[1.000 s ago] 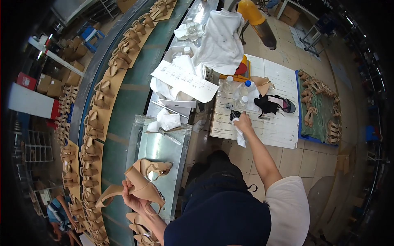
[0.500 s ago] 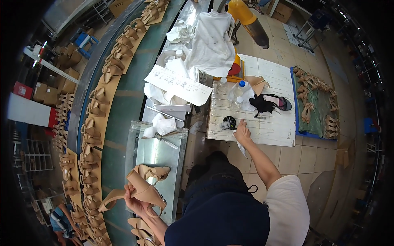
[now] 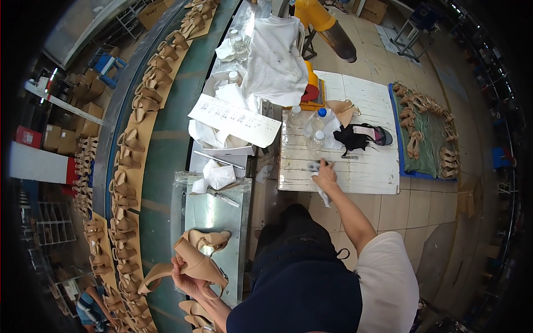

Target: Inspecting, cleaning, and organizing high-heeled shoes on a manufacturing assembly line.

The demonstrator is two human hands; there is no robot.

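Note:
My left hand [image 3: 186, 280] is closed around a tan high-heeled sandal [image 3: 199, 263], heel upward, held over the edge of the metal bench [image 3: 194, 208]. Another tan sandal [image 3: 208, 241] lies on that bench just beyond it. My right hand [image 3: 326, 176] reaches over the near edge of the white wooden table [image 3: 366, 180]. A white cloth [image 3: 323, 196] is tucked in it and hangs below the palm. At its fingertips is a small dark and whitish patch [image 3: 315, 166], where the round black tin stood; the fingers partly hide it.
Rows of tan shoes [image 3: 129, 150] stand on a green conveyor [image 3: 166, 183] at left. Clear bottles [image 3: 318, 139] and a black strappy item [image 3: 355, 139] sit on the white table. A white box with papers [image 3: 236, 119] and a knife-like tool [image 3: 223, 198] lie between. A blue-edged tray [image 3: 427, 150] holds more shoes.
My right hand has shifted slightly left onto the spot of the black tin, which no longer shows as a round shape. The left hand still holds the sandal, turned a little.

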